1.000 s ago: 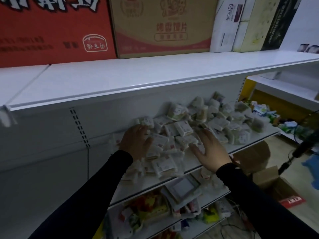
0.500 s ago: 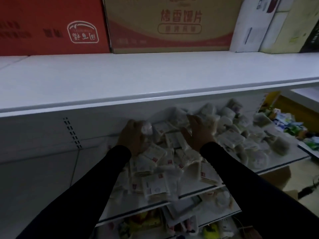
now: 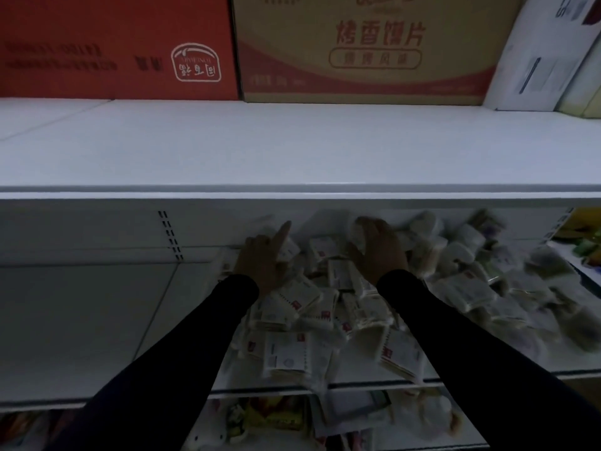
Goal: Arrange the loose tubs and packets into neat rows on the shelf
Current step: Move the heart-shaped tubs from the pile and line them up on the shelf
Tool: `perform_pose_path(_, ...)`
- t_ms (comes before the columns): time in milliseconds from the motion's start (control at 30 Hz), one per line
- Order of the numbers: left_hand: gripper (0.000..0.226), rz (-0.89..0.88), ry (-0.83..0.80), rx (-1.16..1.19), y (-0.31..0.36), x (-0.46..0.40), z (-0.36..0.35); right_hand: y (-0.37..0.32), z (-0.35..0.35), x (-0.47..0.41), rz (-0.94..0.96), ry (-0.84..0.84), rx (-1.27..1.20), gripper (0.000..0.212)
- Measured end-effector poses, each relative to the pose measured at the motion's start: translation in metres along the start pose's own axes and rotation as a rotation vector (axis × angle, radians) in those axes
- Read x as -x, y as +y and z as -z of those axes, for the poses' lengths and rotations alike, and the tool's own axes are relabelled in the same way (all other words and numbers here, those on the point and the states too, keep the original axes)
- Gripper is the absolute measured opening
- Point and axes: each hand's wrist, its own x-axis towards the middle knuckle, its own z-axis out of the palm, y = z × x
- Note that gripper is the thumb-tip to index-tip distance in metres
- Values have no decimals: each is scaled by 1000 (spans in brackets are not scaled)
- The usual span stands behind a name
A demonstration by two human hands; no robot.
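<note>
— What does the shop aisle show?
— A white metal shelf [image 3: 97, 336] under a bare upper shelf [image 3: 292, 148] that carries a red carton [image 3: 113, 43] and a brown carton [image 3: 374, 47]. Loose white packets [image 3: 292, 320] lie heaped on the shelf's right half.
— And each grip?
— The left hand [image 3: 260, 262] rests on the heap's left edge, forefinger straight, pointing at the back wall. The right hand [image 3: 379, 252] curls round a packet at the back of the heap.
</note>
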Motion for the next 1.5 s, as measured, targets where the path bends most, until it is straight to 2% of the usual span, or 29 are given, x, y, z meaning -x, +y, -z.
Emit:
perform_pose_path(167, 70, 59, 28, -5, 5, 11, 1, -7, 4, 4, -37, -8, -117, 64)
perform_pose_path(333, 58, 193, 172, 368, 6, 31, -1, -2, 9, 7, 21, -26, -161, 62)
perform_pose_path(433, 62, 260, 278, 543, 2, 51, 3, -8, 15, 15, 71, 23, -188, 60)
perform_pose_path(667, 48, 434, 538, 779, -11, 120, 24, -48, 5, 42, 200, -109, -422, 66)
perform_pose_path(933, 45, 577, 720, 740, -70, 215, 64, -155, -37, 70, 344, -269, -524, 65)
perform_pose_path(1033, 46, 628, 767, 770, -110, 253, 81, -205, -59, 81, 394, -281, -519, 63)
perform_pose_path(1133, 45, 649, 805, 743, -156, 295, 98, -261, -85, 94, 440, -374, -528, 60)
perform_pose_path(1233, 41, 662, 806, 659, -202, 338, 117, -319, -111, 106, 488, -420, -508, 55)
perform_pose_path(1500, 44, 763, 789, 597, -326, 427, 156, -460, -184, 147, 497, -571, -490, 65)
